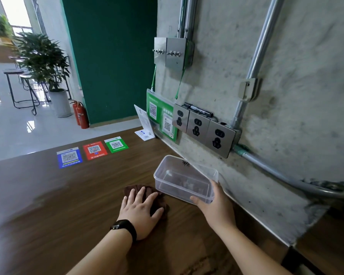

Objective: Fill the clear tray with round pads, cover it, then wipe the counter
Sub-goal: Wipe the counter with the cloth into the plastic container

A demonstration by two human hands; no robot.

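A clear plastic tray (184, 176) is raised off the dark wooden counter (68, 195), close to the concrete wall. My right hand (214, 203) grips its near right corner, thumb along the front wall and fingers behind. The tray looks empty and has no lid on it; no round pads are in sight. My left hand (141, 209) lies flat with straight fingers on a dark brown cloth (159, 201), pressing it to the counter just left of the tray.
Blue, red and green QR stickers (92, 150) lie on the counter further back. A white card stand (144, 126) and a green QR pouch (161, 118) sit by the wall. Three wall sockets (203, 129) and metal conduit (286, 175) project above the tray.
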